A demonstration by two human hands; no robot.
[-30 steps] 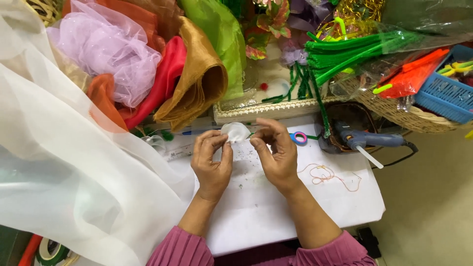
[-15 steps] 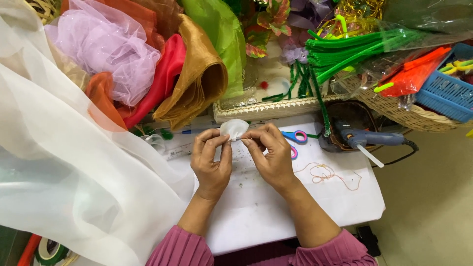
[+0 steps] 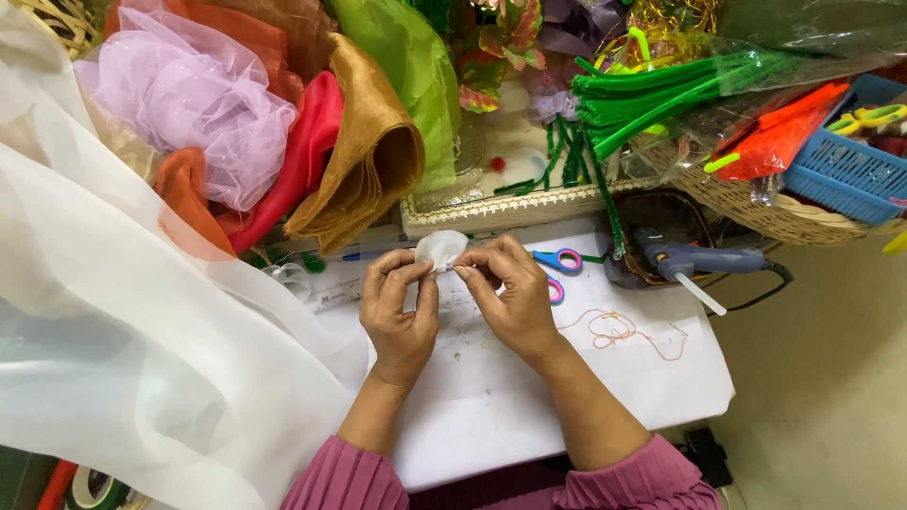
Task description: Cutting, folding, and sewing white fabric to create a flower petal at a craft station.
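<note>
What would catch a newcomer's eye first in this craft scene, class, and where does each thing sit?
At the centre, the left hand and right hand pinch a small white fabric petal over a white work sheet. A big sheer white cloth fills the left side, and bright green stems lie at the upper right, with coloured fabrics piled at the upper left.

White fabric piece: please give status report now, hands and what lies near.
Left hand and right hand both pinch the white fabric piece at its base. Held above the white sheet. Scissors right beside right hand, not touching; glue gun farther right.
</note>
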